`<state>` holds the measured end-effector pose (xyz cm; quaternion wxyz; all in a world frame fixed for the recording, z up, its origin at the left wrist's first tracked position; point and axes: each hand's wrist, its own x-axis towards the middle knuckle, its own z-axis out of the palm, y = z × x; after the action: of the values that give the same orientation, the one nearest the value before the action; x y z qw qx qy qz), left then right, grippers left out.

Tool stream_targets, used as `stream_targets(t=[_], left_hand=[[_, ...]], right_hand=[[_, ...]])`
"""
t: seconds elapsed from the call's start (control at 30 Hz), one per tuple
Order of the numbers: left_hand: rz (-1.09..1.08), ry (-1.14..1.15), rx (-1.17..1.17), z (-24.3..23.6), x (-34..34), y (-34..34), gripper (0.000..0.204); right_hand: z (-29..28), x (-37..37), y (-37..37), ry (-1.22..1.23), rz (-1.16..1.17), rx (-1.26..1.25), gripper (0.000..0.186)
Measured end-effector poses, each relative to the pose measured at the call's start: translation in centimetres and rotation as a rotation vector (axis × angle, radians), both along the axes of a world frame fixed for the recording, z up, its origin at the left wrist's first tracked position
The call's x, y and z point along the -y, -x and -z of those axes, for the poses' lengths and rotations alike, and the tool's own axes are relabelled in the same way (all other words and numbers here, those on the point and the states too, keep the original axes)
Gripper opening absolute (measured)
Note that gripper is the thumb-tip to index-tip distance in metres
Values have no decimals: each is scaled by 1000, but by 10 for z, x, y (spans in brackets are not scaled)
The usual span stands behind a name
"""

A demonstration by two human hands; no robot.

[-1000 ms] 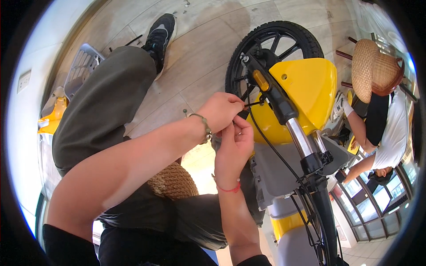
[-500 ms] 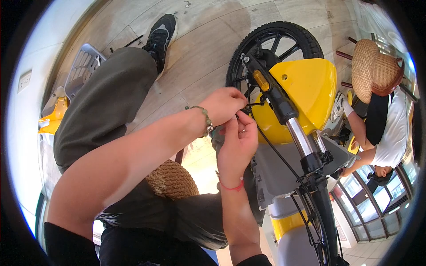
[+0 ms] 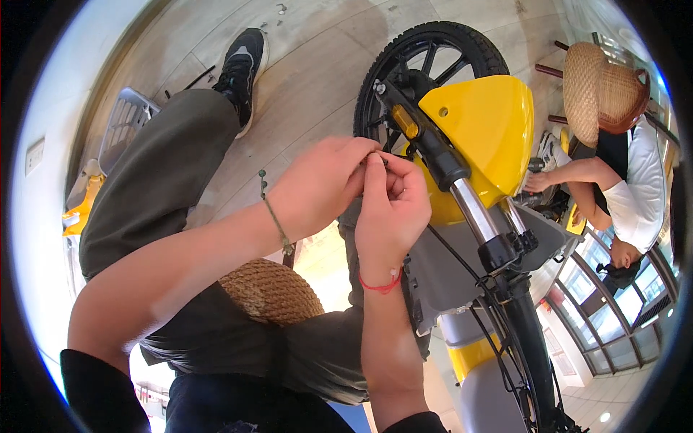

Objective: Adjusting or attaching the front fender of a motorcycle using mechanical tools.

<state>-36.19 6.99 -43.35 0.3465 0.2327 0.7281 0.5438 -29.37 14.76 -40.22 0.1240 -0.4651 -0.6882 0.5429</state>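
Observation:
My left hand (image 3: 325, 180), with a green beaded bracelet at its wrist, and my right hand (image 3: 393, 213), with a red string bracelet, meet fingertip to fingertip in front of me. Both are closed in a pinch around a small dark piece (image 3: 384, 162), mostly hidden by the fingers. Just beyond and to the right stands a motorbike's front end, with a yellow fender (image 3: 487, 130), a black fork leg with a chrome tube (image 3: 473, 209) and an amber reflector (image 3: 405, 121). A black cable (image 3: 453, 252) runs down beside the fork.
The spoked front wheel (image 3: 433, 54) stands on the tiled floor. A woven stool (image 3: 271, 292) lies beneath my arms. At the right, a person in a white shirt (image 3: 639, 195) works at the bike's other side, near a wicker seat (image 3: 581, 94). A grey plastic crate (image 3: 130, 119) sits far left.
My hands have drawn back from the fork, still pinched together and now turned more upward. The view has shifted slightly. The other person's arm has risen toward the bike.

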Motion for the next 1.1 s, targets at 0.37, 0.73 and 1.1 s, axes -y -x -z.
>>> stream_targets(t=[0.37,0.73,1.1], left_hand=[[207,-10,-659,12,1,9,19],[221,-72,-746,20,-10,17,24],[126,-122,-767,34,-12,15,30]], right_hand=[[-33,31,-16,-70,-101,-117,26],[-71,63,-31,163,-559,-156,26],[-62,49,-35,543,-110,-104,21]])
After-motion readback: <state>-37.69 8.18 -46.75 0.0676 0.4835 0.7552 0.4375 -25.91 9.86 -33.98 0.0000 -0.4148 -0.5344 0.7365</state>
